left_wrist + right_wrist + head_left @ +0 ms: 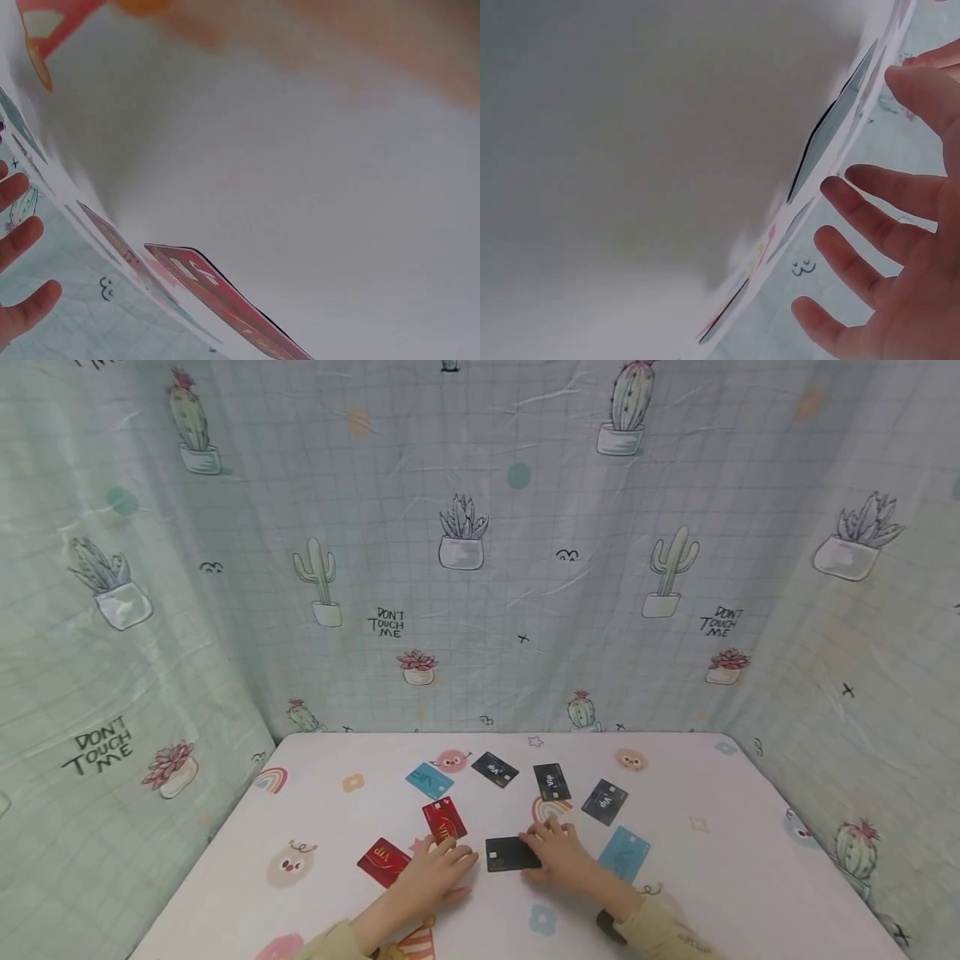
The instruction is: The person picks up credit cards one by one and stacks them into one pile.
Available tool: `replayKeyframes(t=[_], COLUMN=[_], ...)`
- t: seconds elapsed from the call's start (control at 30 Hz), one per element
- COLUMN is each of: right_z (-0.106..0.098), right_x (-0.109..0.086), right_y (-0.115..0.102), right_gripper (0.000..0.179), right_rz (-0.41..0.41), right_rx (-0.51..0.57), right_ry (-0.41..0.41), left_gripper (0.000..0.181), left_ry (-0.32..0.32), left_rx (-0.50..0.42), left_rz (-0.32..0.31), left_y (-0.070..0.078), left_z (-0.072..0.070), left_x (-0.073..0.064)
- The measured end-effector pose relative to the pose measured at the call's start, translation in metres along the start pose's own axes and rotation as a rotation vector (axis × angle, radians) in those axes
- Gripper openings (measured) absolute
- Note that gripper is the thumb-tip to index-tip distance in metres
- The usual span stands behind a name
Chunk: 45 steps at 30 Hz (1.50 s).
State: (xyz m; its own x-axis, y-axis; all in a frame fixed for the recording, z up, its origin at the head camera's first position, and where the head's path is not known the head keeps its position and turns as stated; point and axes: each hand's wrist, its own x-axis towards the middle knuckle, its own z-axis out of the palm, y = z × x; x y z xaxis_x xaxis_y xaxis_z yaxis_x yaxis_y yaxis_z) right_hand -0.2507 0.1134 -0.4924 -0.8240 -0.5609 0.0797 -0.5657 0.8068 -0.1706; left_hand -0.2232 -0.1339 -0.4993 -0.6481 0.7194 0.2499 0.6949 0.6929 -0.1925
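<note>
Touching the black rectangular card (504, 854), lower centre, your right hand (561, 857) spreads its fingers, left hand (432, 874) likewise; work seems unfinished.

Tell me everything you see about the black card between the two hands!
The black card is a thin, dark rectangle that looks like plastic. Near its left end is a small pale square, with faint letters below it. It seems to lie flat on the white table, long sides running left to right. The right hand hides part of its right end; whether it presses there is unclear.
</note>
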Motion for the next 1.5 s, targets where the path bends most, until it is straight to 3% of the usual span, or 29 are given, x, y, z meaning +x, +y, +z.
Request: replayKeyframes(t=[0.53,0.63,0.83,1.27,1.5], right_z=[0.008,0.009,0.01,0.016,0.018], right_x=[0.008,0.011,0.018,0.04,0.051], right_y=[-0.029,-0.036,-0.052,-0.085,-0.1], right_gripper=[0.052,0.052,0.05,0.048,0.048], right_rz=[0.009,0.004,-0.009,-0.053,-0.07], right_rx=[-0.051,-0.063,-0.057,-0.035,-0.035], right_ry=[-0.001,0.002,-0.012,-0.031,-0.025], left_gripper=[0.04,0.039,0.038,0.051,0.061], left_ry=[-0.037,-0.013,0.074,0.001,-0.006], left_rx=[-0.034,-0.045,-0.038,-0.045,-0.076], left_rz=[-0.034,-0.025,0.018,-0.099,-0.109], left_y=[-0.006,-0.011,-0.029,-0.072,-0.091], left_z=[-0.006,-0.005,-0.002,0.011,0.011], left_x=[-0.036,-0.042,-0.059,-0.077,-0.085])
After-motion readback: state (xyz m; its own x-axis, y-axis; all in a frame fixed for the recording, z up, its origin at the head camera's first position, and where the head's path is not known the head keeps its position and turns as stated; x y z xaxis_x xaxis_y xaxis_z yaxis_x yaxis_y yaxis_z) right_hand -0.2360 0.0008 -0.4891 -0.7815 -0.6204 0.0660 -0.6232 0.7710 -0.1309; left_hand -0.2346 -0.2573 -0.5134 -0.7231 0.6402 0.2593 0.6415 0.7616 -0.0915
